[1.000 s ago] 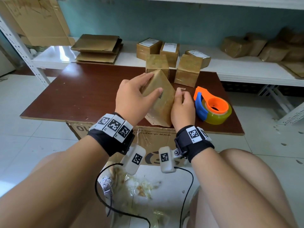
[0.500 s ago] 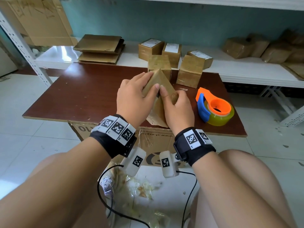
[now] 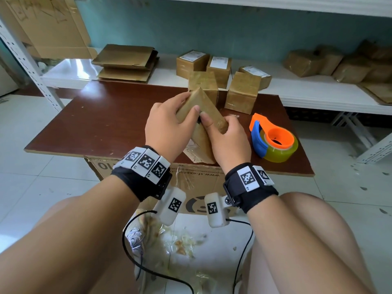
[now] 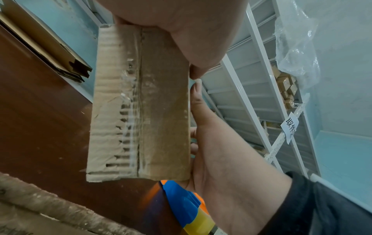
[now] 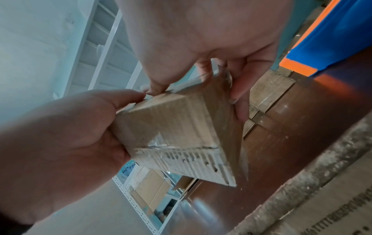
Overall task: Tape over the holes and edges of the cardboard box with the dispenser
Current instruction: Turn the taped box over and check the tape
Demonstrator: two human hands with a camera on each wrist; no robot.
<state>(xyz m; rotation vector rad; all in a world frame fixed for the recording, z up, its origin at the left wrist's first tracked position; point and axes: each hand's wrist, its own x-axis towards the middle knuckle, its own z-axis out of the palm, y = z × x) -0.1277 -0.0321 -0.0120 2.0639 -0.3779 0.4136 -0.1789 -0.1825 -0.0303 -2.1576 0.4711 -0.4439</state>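
Note:
A small brown cardboard box [image 3: 201, 132] is held tilted on one corner above the front of the dark red table [image 3: 106, 124]. My left hand [image 3: 169, 124] grips its left side, thumb on the upper face. My right hand [image 3: 224, 134] grips its right side, thumb beside the left thumb. The wrist views show the box [image 4: 141, 103] [image 5: 181, 135] with torn, ragged tape along one seam. The orange and blue tape dispenser [image 3: 273, 139] with its yellowish roll lies on the table just right of my right hand, untouched.
Two taped boxes [image 3: 241, 92] stand at the table's far edge. More boxes [image 3: 214, 64] and flat cardboard [image 3: 125, 62] sit on the white shelf [image 3: 307, 92] behind. A big carton [image 3: 197, 183] props the table. Tape scraps [image 3: 180, 242] litter the floor between my knees.
My right hand has come up from the box's lower right side onto its upper face, thumb now meeting the left thumb. The box has turned slightly in my hands.

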